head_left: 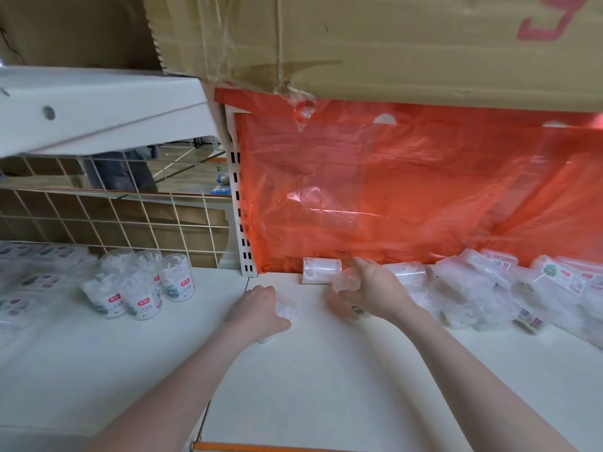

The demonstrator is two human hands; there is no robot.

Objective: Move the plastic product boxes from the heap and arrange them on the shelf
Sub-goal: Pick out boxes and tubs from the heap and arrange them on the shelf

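A heap of clear plastic product boxes lies at the right of the white shelf, against a red plastic sheet. My left hand grips a clear round tub low on the shelf, near the seam between two shelf sections. My right hand holds another clear tub just above the shelf, at the heap's left edge. Behind it a clear cylinder box lies on its side by the back wall. On the left section stands a group of upright labelled tubs.
Flat packets cover the far left of the shelf. A wire grid back panel rises behind the left section, a slotted white upright divides the sections. A big cardboard box overhangs above. An upper white shelf juts out at the left.
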